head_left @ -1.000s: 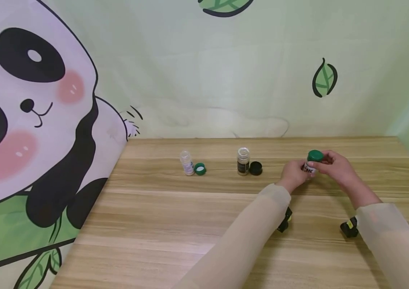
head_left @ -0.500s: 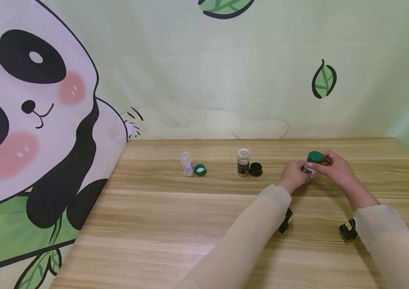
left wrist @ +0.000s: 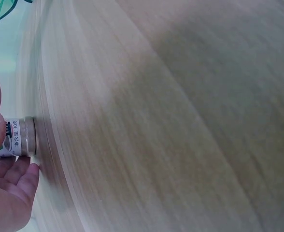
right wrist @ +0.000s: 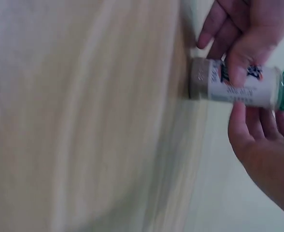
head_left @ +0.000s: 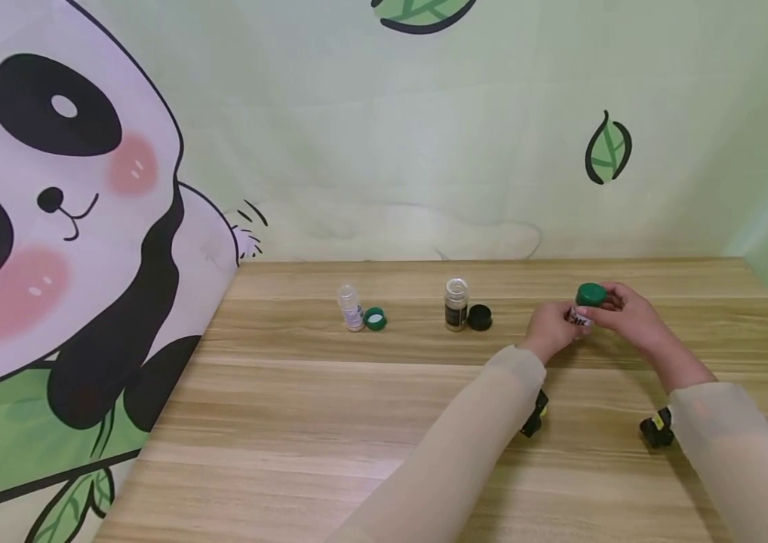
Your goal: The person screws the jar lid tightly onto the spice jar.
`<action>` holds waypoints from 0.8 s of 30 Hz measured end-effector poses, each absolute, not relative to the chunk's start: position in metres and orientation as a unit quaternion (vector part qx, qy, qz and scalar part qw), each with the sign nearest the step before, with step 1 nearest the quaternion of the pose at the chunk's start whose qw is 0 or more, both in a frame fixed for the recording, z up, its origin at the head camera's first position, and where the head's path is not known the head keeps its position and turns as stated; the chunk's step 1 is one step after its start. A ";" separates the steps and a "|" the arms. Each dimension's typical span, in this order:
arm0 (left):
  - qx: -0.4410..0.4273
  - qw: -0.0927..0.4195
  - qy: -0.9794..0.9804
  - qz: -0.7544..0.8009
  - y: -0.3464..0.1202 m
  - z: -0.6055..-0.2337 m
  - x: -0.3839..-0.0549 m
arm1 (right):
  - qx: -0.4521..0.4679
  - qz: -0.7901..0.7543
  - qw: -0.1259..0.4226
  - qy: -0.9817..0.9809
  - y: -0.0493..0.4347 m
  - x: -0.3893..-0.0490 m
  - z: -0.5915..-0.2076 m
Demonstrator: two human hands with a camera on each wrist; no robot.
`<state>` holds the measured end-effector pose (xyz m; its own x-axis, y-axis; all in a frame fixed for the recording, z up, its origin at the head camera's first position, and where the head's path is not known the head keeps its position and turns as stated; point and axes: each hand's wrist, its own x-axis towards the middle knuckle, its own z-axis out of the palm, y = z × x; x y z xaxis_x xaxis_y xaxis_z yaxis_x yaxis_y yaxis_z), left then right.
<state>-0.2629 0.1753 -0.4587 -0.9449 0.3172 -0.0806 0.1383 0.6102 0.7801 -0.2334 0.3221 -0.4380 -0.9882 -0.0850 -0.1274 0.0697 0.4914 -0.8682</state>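
A small clear spice jar (head_left: pixel 581 318) with a white label stands upright at the right, its green cap (head_left: pixel 591 294) on top. My left hand (head_left: pixel 550 328) holds the jar body; in the right wrist view its thumb lies across the label (right wrist: pixel 250 94). At the cap and upper jar, my right hand (head_left: pixel 635 313) grips with thumb in front and fingers behind. Brownish contents show at the jar's base in both wrist views. Whether the base touches the table cannot be told. The right hand is mostly cut off in the left wrist view.
On the wooden table (head_left: pixel 289 422), an open clear jar (head_left: pixel 456 305) stands beside a black cap (head_left: pixel 480 317). Further left is another open jar (head_left: pixel 351 308) beside an upturned green cap (head_left: pixel 375 318). A panda-printed backdrop (head_left: pixel 357 151) rises behind the table.
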 end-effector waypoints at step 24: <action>0.115 0.107 0.883 0.442 0.177 -0.457 -0.260 | -0.079 -0.539 0.193 0.816 0.344 -0.244 -0.424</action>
<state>-0.2603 0.1773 -0.4573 -0.9506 0.2978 -0.0877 0.1084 0.5831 0.8051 -0.2436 0.3437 -0.4242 -0.9129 -0.3371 -0.2304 0.0798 0.4060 -0.9104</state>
